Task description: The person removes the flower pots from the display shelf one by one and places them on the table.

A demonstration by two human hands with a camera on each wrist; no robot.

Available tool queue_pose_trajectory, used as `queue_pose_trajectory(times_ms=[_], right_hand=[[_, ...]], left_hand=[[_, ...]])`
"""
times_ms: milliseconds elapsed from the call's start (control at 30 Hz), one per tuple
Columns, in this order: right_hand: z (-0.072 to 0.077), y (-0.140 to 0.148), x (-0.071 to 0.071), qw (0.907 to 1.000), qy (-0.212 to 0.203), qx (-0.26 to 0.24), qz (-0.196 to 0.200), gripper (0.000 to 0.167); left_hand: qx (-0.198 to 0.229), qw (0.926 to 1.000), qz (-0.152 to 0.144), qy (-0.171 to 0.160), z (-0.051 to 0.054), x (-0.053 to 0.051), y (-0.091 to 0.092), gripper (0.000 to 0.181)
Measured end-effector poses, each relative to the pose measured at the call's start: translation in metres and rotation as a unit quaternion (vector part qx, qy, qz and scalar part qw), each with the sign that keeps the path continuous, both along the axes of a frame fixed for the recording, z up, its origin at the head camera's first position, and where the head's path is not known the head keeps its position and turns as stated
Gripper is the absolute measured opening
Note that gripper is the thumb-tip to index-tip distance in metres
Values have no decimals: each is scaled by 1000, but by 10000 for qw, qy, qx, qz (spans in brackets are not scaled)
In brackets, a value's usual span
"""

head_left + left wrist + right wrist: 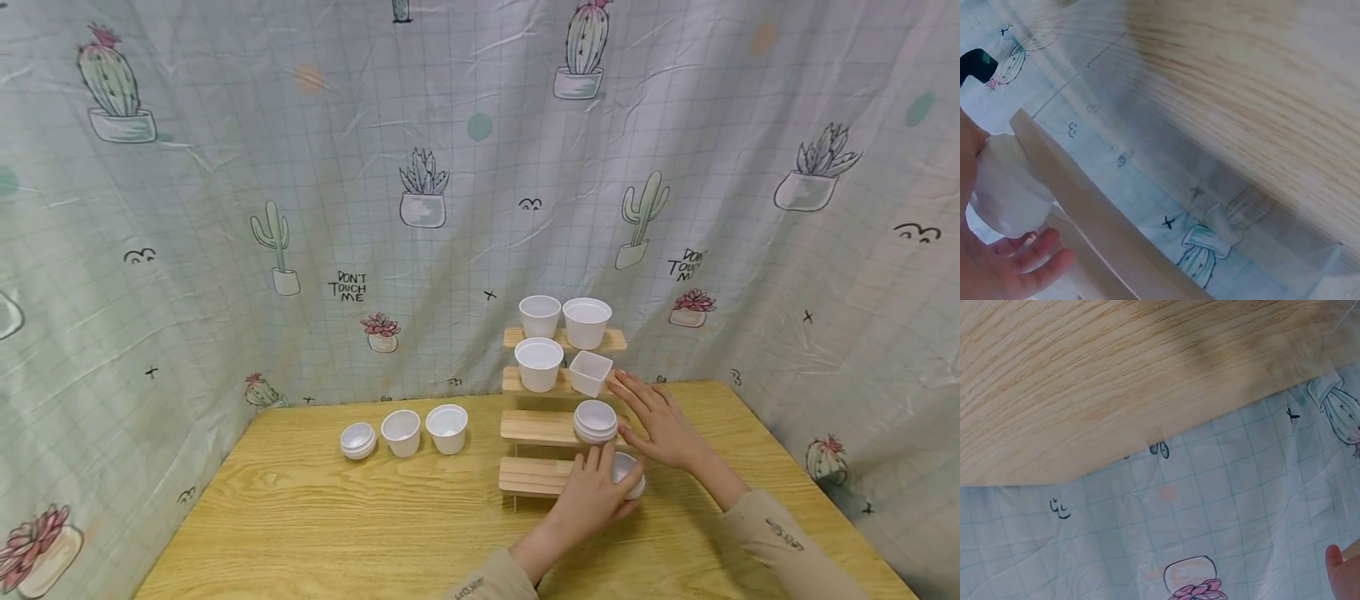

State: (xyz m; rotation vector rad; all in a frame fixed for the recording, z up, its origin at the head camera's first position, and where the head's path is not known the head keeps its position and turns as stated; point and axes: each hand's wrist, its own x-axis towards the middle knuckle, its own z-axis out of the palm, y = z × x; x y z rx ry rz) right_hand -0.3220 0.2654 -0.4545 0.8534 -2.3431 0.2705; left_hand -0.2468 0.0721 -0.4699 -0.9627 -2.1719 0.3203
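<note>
Only the head view shows us three tabletop containers [401,434]; the left hand [587,497] clasps a white bowl [626,471], the right hand [664,427] has fingers apart.

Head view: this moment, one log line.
left hand: holds bowl at lowest shelf | right hand: by right end of stand | table, left of stand: three containers
</note>
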Motion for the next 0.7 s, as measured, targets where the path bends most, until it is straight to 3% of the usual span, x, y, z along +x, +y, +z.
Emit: queue_pose_trajectory(times_ms=[267, 467, 700], right_hand=[[3, -1, 2, 10000, -85, -41, -21, 60], [3, -2, 2, 9999, -87, 5, -55, 61], [2, -2, 1, 10000, 33, -26, 28, 60]], left_hand=[[-111, 9999, -83, 43, 1, 2, -6, 47], [-298, 9995, -61, -118, 1, 5, -9, 52], [-183, 9995, -257, -93, 1, 7, -12, 53]])
